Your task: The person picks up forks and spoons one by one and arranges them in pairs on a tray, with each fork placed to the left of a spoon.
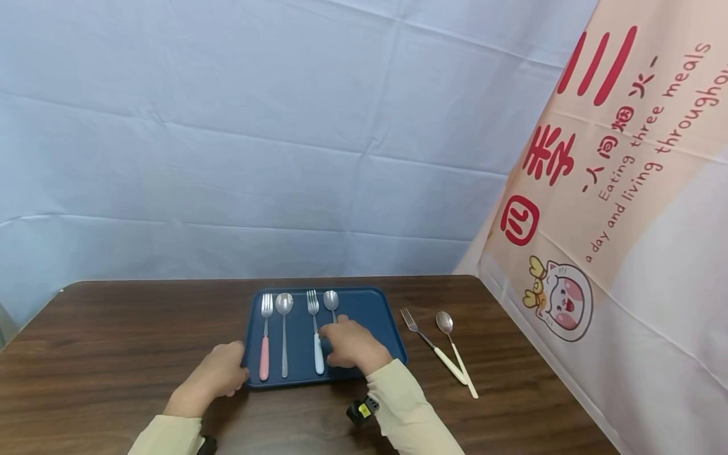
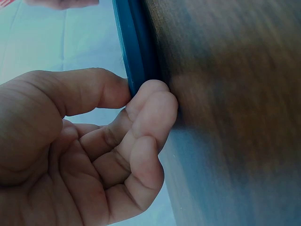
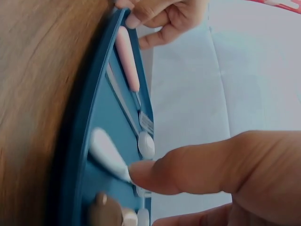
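Observation:
My left hand [image 1: 223, 370] grips the left edge of the blue tray [image 2: 133, 47]; the thumb and curled fingers meet at its rim. On the tray lie a pink-handled fork [image 1: 265, 354], a plain metal spoon [image 1: 284, 335] and a fork with a pale blue handle [image 1: 318, 354], side by side. Beside them is another spoon [image 1: 331, 300], its handle hidden under my right hand [image 1: 351, 344]. In the right wrist view the right thumb [image 3: 155, 176] is beside the pale fork handle. I cannot tell whether the right fingers hold the spoon.
Right of the tray, a fork with a cream handle [image 1: 449, 364] and a spoon with a pale handle [image 1: 463, 366] lie on the brown wooden table [image 1: 142, 328], their handle ends close together. A white cloth [image 1: 227, 158] hangs behind, and a printed cloth [image 1: 614, 221] hangs along the right side.

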Tool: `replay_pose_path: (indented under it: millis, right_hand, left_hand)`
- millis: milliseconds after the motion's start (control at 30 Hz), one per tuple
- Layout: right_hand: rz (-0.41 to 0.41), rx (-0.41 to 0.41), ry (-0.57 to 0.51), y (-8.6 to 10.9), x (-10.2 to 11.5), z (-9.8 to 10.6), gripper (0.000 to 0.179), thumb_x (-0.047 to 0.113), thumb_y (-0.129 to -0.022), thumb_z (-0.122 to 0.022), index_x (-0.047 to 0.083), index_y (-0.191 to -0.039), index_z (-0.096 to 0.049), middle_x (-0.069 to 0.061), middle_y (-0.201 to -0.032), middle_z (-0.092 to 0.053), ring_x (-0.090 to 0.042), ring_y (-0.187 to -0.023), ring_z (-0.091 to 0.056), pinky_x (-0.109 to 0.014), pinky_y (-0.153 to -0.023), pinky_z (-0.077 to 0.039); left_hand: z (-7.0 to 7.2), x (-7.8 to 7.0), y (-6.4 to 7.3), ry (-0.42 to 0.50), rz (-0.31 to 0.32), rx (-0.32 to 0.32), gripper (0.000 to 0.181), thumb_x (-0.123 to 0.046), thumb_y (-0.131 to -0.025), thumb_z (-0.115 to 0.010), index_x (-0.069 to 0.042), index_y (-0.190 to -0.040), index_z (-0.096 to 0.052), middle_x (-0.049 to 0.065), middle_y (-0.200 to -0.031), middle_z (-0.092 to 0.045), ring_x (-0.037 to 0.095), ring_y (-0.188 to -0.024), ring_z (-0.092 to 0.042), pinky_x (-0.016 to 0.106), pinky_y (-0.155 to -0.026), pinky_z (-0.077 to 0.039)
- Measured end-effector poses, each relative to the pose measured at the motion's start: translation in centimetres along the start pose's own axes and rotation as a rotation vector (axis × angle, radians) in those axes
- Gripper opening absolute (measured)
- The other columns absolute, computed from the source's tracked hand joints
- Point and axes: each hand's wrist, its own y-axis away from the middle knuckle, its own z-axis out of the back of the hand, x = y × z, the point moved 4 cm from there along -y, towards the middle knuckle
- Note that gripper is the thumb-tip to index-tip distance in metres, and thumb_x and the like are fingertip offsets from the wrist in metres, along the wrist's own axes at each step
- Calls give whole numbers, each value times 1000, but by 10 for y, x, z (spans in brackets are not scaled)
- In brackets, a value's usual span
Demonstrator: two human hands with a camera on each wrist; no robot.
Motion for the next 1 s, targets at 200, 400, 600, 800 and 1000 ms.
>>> replay_pose_path:
  millis: [200, 400, 600, 800, 1000]
  right_hand:
    - [-25, -35, -35, 8, -17, 0, 32, 21, -77, -75, 15, -107, -67, -6, -97, -51, -19, -85, -49, -33, -66, -44]
    - [-34, -52, -40, 17, -36, 0, 37, 19, -76, -75, 13, -111, -66, -10, -105, -51, -22, -88, -49, -35, -68, -44]
    - [-28, -37, -91, 25, -54, 1, 38, 13, -78, -72, 11, -115, -64, -15, -109, -50, -24, -90, -52, -35, -67, -45]
    - [-40, -36, -88, 30, -72, 2, 38, 13, -78, -72, 9, -114, -64, -16, -108, -51, -28, -92, -53, -41, -73, -46]
    - [-24, -52, -94, 36, -88, 1, 34, 10, -78, -72, 6, -110, -65, -15, -107, -56, -30, -100, -51, -47, -80, -43]
  left_hand:
    - [-1, 0, -1, 7, -2, 6, 19, 4, -82, -57, 13, -97, -50, 8, -58, -49, 15, -45, -51, 29, -44, -42]
    - [-1, -1, -2, 8, 2, 10, 18, 3, -82, -57, 13, -97, -51, 8, -59, -48, 15, -45, -51, 29, -44, -43]
    - [1, 0, -3, -2, -12, 1, 14, 3, -82, -57, 10, -92, -51, 8, -58, -48, 15, -45, -51, 29, -44, -42]
    - [0, 0, -3, 1, -2, 11, 16, 3, -82, -57, 11, -94, -50, 8, -59, -48, 16, -46, -51, 29, -45, -42]
    - [1, 0, -2, 5, -14, -2, 16, 4, -81, -57, 11, -94, -51, 7, -57, -48, 15, -44, -50, 29, -44, -42]
